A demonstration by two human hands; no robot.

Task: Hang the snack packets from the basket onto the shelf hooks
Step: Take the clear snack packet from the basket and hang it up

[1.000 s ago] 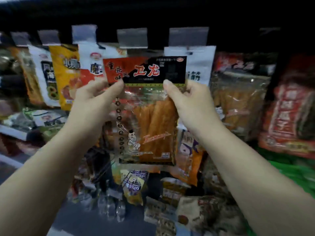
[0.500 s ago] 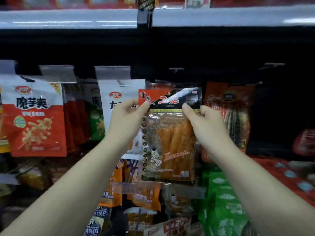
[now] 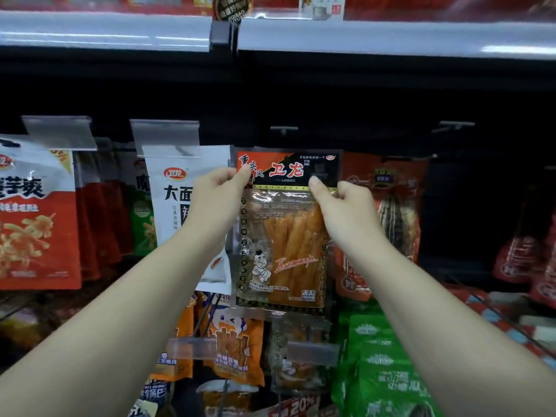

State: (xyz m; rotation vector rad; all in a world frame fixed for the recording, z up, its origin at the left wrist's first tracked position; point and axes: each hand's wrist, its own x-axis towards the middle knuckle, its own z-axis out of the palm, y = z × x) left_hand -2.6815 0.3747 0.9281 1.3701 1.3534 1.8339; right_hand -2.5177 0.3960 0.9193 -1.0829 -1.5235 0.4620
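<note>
packet (image 3: 287,233) raised — both hands pinching top corners, hook (image 3: 283,129) above

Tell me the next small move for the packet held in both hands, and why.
Probably lift the packet slightly and push its top edge onto the bare hook just above. The left hand and right hand pinch its upper corners, holding it upright, and its top sits just under that hook, apparently not yet threaded on.
</note>
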